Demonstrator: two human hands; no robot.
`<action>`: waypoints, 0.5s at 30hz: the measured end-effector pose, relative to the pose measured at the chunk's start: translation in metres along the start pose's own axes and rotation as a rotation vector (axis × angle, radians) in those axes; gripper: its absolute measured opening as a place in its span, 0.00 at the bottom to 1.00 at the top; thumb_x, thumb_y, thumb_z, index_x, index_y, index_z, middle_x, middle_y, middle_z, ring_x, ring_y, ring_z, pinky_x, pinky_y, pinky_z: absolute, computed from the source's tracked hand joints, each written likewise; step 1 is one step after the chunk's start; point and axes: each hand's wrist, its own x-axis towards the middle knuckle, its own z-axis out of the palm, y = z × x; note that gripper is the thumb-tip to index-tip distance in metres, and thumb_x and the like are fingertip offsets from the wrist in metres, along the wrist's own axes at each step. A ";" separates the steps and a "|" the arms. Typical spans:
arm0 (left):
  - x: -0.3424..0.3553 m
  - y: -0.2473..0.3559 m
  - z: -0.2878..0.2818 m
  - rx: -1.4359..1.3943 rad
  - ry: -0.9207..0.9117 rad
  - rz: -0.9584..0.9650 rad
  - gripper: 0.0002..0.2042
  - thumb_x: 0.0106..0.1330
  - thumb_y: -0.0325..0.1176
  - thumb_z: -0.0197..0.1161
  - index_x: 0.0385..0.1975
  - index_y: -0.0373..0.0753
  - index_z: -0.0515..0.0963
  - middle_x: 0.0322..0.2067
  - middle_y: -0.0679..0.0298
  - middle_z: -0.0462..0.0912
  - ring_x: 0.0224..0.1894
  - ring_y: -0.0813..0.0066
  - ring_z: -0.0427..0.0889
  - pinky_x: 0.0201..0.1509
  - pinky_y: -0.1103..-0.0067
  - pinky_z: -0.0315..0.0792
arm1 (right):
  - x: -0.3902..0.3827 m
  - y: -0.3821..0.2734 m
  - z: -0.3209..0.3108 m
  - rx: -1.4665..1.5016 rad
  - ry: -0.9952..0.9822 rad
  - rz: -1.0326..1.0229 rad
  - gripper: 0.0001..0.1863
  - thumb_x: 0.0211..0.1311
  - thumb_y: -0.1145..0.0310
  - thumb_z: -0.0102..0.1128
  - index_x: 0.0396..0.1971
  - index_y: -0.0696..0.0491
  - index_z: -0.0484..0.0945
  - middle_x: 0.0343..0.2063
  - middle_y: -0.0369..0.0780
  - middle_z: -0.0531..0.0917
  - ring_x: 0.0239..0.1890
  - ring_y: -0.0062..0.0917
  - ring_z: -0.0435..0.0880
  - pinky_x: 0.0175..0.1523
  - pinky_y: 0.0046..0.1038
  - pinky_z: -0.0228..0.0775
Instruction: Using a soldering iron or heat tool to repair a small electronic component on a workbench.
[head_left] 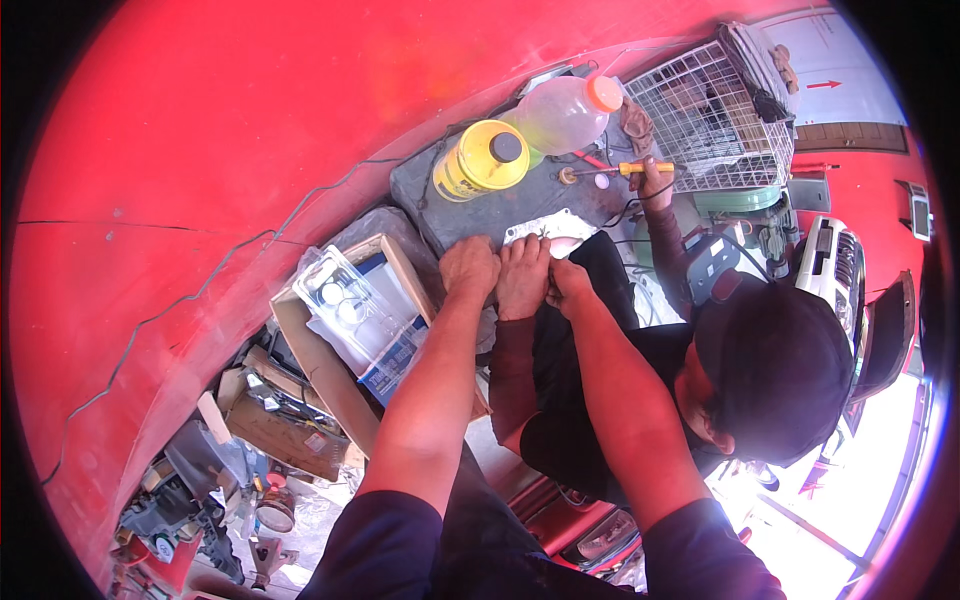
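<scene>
On the dark grey slab (pixel 480 215) against the red wall (pixel 250 110), the person's left hand (pixel 468 268) rests knuckles-up, fingers curled at the slab's front edge, pressing down w/ nothing seen inside it. Right hand (pixel 566 280) sits just beside a co-worker's hand (pixel 523 275), fingers bunched together at the lower edge of a flat white plastic bracket (pixel 548 232); can't tell if it actually pinches the piece. Bracket lies on the slab, touching both those hands. Co-worker in dark cap (pixel 775 370) & dark long sleeves crouches btwn the forearms, other hand (pixel 655 180) gripping a yellow-handled soldering iron (pixel 615 170) w/ tip on the slab. Behind: yellow round can w/ black cap (pixel 483 158), clear plastic bottle w/ orange cap (pixel 565 112) lying on its side, white wire cage (pixel 712 120) to the right. Left of slab, open cardboard box (pixel 345 330) holding clear blister packaging (pixel 345 295).
</scene>
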 end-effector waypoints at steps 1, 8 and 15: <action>0.000 -0.001 0.000 0.000 0.000 -0.001 0.10 0.56 0.39 0.58 0.34 0.47 0.82 0.36 0.56 0.83 0.43 0.60 0.81 0.46 0.70 0.74 | -0.001 0.000 0.001 -0.003 0.003 -0.001 0.13 0.60 0.59 0.53 0.21 0.52 0.72 0.15 0.34 0.69 0.14 0.20 0.64 0.19 0.25 0.54; -0.001 0.002 -0.002 -0.002 0.002 -0.004 0.10 0.56 0.39 0.57 0.34 0.47 0.82 0.36 0.56 0.83 0.42 0.59 0.81 0.46 0.69 0.74 | -0.001 -0.001 0.000 -0.003 -0.006 0.004 0.13 0.60 0.59 0.54 0.21 0.51 0.72 0.15 0.34 0.69 0.14 0.20 0.65 0.19 0.25 0.54; -0.002 0.002 -0.003 -0.015 -0.002 -0.009 0.10 0.55 0.39 0.57 0.34 0.47 0.82 0.36 0.56 0.83 0.43 0.59 0.81 0.46 0.69 0.73 | -0.002 -0.001 0.000 0.000 -0.009 -0.003 0.13 0.60 0.59 0.54 0.20 0.51 0.71 0.15 0.34 0.69 0.14 0.20 0.64 0.19 0.25 0.54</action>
